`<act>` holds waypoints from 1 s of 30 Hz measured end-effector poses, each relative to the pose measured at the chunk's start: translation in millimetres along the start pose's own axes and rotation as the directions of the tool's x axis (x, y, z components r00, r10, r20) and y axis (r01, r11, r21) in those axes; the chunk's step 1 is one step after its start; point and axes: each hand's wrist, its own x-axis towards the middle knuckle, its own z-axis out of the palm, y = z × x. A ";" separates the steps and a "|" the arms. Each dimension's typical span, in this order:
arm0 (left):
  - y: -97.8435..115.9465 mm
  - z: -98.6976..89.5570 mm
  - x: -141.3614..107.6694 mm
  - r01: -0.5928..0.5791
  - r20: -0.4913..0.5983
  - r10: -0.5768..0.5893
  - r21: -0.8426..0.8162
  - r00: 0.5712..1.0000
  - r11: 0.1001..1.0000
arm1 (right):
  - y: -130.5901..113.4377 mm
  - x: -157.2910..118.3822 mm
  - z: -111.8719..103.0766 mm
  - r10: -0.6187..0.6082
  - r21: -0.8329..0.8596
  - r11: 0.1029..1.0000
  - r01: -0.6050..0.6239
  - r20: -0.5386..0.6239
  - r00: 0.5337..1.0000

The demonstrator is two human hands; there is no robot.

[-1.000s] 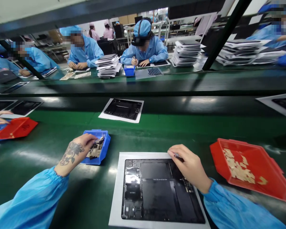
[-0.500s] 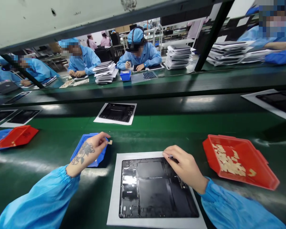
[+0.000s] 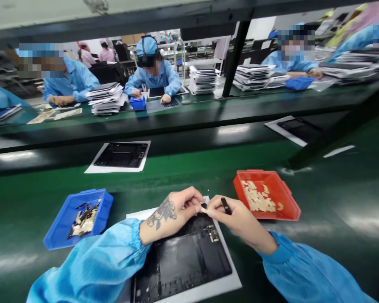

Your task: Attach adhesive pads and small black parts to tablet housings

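Observation:
My left hand [image 3: 183, 206] pinches a small tan piece [image 3: 204, 209] at its fingertips, just above the top edge of a black tablet back panel [image 3: 180, 256]. The panel lies on a white sheet [image 3: 222, 277], partly hidden under my left forearm. My right hand [image 3: 236, 219] is close beside the left and grips a short black tool [image 3: 226, 206]. A blue tray [image 3: 78, 219] holding black and tan scraps is to the left of my hands. A red tray [image 3: 265, 195] with many tan pieces is to the right.
A green conveyor belt [image 3: 189, 176] carries other panels on white sheets [image 3: 120, 155] [image 3: 298, 128]. Beyond a dark rail, co-workers [image 3: 154, 69] in blue gowns sit at a bench with stacks of tablets [image 3: 105, 99]. A dark upright post [image 3: 236, 59] stands across the bench.
My left hand has moved right from the blue tray to my right hand, carrying the tan piece. The view has turned, shifting the trays and panel within the frame.

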 end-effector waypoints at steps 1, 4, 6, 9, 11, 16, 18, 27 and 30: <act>1.9 8.7 10.7 0.008 0.019 -0.007 -0.054 1.000 0.999 | 2.7 -5.0 -10.4 -0.011 0.009 1.000 0.012 -0.019 1.000; 5.9 35.5 41.4 0.053 0.100 -0.030 -0.239 0.995 0.970 | 9.0 -19.0 -39.8 -0.064 -0.052 0.997 0.058 -0.105 0.992; 7.5 52.6 59.0 0.070 0.163 -0.016 -0.337 0.987 0.939 | 12.6 -25.8 -55.6 -0.094 -0.093 0.993 0.078 -0.183 0.979; 8.9 72.8 78.1 0.075 0.209 0.019 -0.429 0.978 0.900 | 19.3 -32.2 -72.1 -0.102 -0.084 0.993 0.082 -0.269 0.958; 9.3 81.4 85.8 0.068 0.203 0.027 -0.446 0.979 0.893 | 23.6 -34.8 -78.9 -0.088 -0.059 0.996 0.073 -0.302 0.949; 9.3 90.5 93.1 0.043 0.175 0.030 -0.400 0.984 0.916 | 27.8 -38.7 -87.1 -0.107 -0.051 0.994 0.096 -0.330 0.938; 9.1 91.4 93.9 0.046 0.175 0.022 -0.373 0.984 0.927 | 27.7 -39.1 -88.3 -0.130 -0.061 0.991 0.116 -0.322 0.938; 10.2 88.6 97.5 0.124 0.213 -0.031 -0.438 0.976 0.890 | 27.8 -39.2 -86.7 -0.080 -0.003 0.996 0.084 -0.333 0.940; 4.5 91.1 101.5 0.055 0.073 -0.027 -0.419 0.997 0.906 | 32.8 -38.4 -86.0 -0.027 0.028 0.998 0.049 -0.527 0.849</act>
